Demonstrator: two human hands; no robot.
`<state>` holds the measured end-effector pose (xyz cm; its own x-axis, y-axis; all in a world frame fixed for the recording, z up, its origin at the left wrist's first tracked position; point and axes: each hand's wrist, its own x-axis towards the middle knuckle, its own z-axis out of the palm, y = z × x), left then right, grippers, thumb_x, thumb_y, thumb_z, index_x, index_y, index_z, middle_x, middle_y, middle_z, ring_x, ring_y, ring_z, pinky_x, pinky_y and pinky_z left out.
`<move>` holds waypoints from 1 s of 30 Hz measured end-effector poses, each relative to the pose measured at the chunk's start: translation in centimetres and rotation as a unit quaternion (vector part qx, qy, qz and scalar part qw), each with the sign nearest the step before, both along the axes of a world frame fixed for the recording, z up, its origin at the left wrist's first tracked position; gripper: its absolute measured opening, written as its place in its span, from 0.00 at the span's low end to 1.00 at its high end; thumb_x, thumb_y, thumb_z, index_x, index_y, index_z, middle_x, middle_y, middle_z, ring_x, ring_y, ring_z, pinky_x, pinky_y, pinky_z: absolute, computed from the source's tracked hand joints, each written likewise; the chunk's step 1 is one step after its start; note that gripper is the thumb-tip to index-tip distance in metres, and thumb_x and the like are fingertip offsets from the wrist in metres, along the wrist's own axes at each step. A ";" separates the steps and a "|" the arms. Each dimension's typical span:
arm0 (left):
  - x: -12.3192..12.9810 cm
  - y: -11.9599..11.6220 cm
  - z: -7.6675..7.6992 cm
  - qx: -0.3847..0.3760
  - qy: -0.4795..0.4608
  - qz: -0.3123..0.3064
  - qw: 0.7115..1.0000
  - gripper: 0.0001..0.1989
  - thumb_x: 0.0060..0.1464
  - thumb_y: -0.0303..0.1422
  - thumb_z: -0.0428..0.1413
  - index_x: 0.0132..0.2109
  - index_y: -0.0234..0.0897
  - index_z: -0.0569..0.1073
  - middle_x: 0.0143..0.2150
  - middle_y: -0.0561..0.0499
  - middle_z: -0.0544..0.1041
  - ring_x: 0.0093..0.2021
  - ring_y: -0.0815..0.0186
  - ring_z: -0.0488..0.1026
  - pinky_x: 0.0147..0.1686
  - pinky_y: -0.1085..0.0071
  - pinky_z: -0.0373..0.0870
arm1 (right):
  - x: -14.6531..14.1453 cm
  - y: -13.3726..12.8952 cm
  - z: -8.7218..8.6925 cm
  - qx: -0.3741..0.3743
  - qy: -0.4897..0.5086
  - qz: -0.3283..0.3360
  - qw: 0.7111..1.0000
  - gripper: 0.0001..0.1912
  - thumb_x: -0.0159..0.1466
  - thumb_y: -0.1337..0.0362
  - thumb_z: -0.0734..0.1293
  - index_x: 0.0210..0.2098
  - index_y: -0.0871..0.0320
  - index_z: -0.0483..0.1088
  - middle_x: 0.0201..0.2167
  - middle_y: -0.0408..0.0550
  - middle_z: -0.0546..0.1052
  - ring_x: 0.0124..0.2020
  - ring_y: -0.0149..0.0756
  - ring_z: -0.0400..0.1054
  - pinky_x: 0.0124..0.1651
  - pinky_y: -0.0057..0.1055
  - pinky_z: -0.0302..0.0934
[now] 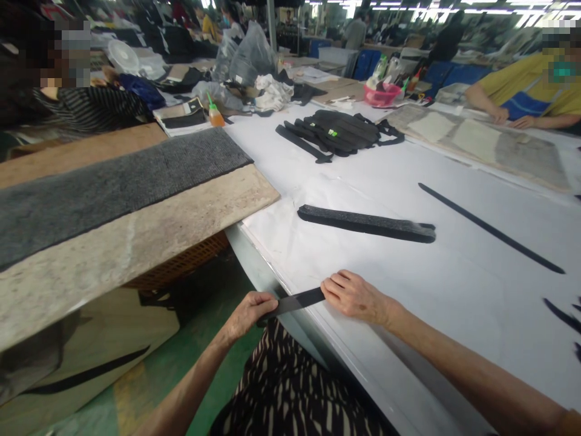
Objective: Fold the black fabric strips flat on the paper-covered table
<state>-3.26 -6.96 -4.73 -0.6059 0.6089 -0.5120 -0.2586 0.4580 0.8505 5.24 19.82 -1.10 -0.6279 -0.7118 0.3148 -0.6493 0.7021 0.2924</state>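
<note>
Left hand [254,310] is pinching and right hand [354,298] is gripping a black fabric strip [300,300], seemingly keeping it taut across the white table's [454,315] near edge, while stacked dark strips [367,225] are lying farther in, probably leaving working room.

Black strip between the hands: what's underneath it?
The white table lies under the black strip by the right hand; the left hand holds the strip beyond the table's edge. What the fingers cover underneath can't be seen.
</note>
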 end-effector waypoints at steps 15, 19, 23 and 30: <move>0.1 -3.6 -0.9 -0.029 -0.010 0.018 0.999 0.21 0.44 0.49 0.55 0.22 0.34 0.65 0.19 0.55 0.58 0.23 0.71 0.53 0.23 0.73 0.49 | -0.7 -2.5 -0.1 -0.038 0.002 0.035 0.999 0.08 0.63 0.76 0.60 0.30 0.63 0.67 0.34 0.50 0.70 0.32 0.32 0.59 0.33 0.32 0.52; 0.2 -3.2 -1.1 -0.024 -0.003 0.022 0.999 0.21 0.44 0.49 0.55 0.21 0.35 0.64 0.19 0.55 0.57 0.23 0.70 0.54 0.23 0.73 0.51 | -0.4 -2.1 -0.1 -0.036 0.005 0.028 0.999 0.08 0.63 0.77 0.60 0.29 0.63 0.67 0.33 0.49 0.70 0.32 0.32 0.60 0.33 0.33 0.53; 0.4 -3.1 -1.0 -0.017 0.003 0.024 1.000 0.20 0.44 0.48 0.55 0.20 0.35 0.64 0.19 0.54 0.58 0.24 0.69 0.55 0.25 0.72 0.53 | -0.3 -1.9 -0.3 -0.039 0.005 0.019 0.999 0.08 0.62 0.78 0.60 0.29 0.63 0.66 0.33 0.48 0.70 0.32 0.32 0.60 0.34 0.33 0.54; 0.3 -3.3 -0.9 -0.026 -0.012 0.025 0.999 0.22 0.42 0.51 0.55 0.21 0.35 0.65 0.19 0.54 0.58 0.23 0.69 0.56 0.24 0.72 0.53 | 0.3 -1.3 -0.5 -0.034 -0.006 -0.007 0.999 0.09 0.63 0.79 0.59 0.30 0.63 0.67 0.34 0.49 0.70 0.32 0.32 0.60 0.34 0.34 0.55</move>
<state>-2.94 -10.21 -5.62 -0.6221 0.5501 -0.5571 -0.3033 0.4867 0.8192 5.49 18.48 -1.57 -0.6419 -0.6799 0.3546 -0.6426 0.7293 0.2351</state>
